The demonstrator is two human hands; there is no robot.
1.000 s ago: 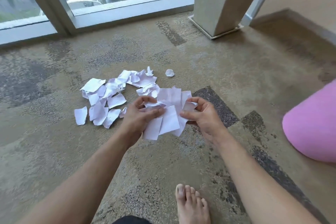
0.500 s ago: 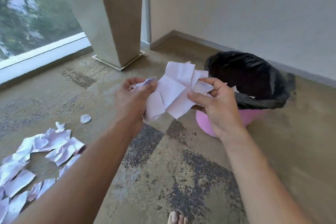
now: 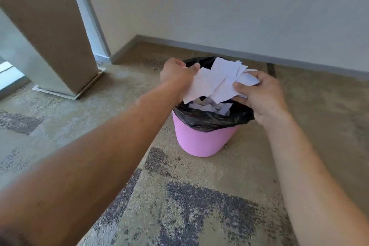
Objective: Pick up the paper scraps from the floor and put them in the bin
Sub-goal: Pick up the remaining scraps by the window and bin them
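A pink bin (image 3: 201,140) lined with a black bag (image 3: 209,120) stands on the carpet near the wall. Right above its mouth I hold a bundle of white paper scraps (image 3: 217,82) between both hands. My left hand (image 3: 176,75) grips the bundle's left edge, and my right hand (image 3: 259,94) pinches its right side. More white scraps (image 3: 211,107) lie inside the bin under the bundle. The pile of scraps on the floor is out of view.
A square pillar (image 3: 54,32) with a metal base stands at the left, beside a window frame. A pale wall with a grey skirting board (image 3: 219,50) runs behind the bin. Patterned carpet (image 3: 179,205) covers the floor.
Both hands lifted the bundle of scraps off the floor pile and carried it right to above the bin's mouth. The view turned right, so the floor pile left the frame.
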